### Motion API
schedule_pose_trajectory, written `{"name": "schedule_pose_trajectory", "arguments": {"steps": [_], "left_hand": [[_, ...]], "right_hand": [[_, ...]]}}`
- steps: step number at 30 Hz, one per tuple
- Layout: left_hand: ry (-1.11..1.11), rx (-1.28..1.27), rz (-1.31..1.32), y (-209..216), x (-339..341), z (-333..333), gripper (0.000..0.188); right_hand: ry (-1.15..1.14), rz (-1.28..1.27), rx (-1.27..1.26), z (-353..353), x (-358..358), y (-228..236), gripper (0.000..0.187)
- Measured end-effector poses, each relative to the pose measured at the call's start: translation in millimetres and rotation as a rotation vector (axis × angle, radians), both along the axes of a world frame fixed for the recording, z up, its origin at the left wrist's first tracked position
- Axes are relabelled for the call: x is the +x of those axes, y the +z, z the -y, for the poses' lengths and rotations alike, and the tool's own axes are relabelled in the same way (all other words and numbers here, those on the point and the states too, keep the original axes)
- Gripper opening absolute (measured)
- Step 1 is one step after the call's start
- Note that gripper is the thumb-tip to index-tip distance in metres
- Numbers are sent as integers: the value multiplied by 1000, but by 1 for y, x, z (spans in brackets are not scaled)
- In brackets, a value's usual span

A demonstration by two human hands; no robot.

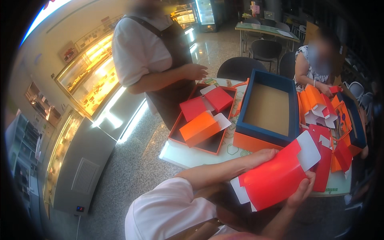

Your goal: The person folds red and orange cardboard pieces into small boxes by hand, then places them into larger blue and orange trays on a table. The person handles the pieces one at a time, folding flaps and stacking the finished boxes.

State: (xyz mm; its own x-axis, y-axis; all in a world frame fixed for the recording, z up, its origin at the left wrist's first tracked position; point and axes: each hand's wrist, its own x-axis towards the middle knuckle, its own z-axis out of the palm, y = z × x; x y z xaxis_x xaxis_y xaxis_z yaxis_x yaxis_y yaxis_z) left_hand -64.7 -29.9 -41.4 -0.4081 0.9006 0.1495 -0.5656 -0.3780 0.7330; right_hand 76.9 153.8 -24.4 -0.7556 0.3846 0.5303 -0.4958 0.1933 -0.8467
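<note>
Between both my hands is a red folding carton [272, 176], tilted, with white flaps sticking out at its two ends. My left hand [261, 158] grips its far left edge. My right hand [302, 189] holds the near right edge, fingers curled round it. Just beyond the carton stands a large box with an orange outside and blue rim [267, 141], its brown bottom bare. Left of that box, a shallow orange-edged box lid [173, 135] holds red cartons [218, 99] and an orange carton [200, 129]. Flat red cartons [322, 176] lie right of my right hand.
More orange cartons [313, 100] are heaped on the right of the white table [188, 159]. An aproned person [154, 60] stands at the far left; another person [308, 68] sits at the far right, handling a red piece. Chairs [242, 68] stand behind. Lit display cases [88, 76] line the left.
</note>
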Motion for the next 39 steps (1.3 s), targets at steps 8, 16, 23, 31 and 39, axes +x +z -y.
{"name": "schedule_pose_trajectory", "arguments": {"steps": [8,16,23,31,39], "left_hand": [[-32,23,22,0,0,0,93],[-53,24,30,-1,-3,-2,93],[-38,24,35,0,0,-4,94],[11,-46,-2,2,4,-2,73],[403,-259,-443,-2,3,-4,36]], "right_hand": [[1,7,10,1,1,4,39],[-86,11,18,4,-1,3,39],[-6,9,5,-1,4,1,37],[-69,5,-12,0,6,-1,36],[-58,36,6,-9,15,-5,27]]}}
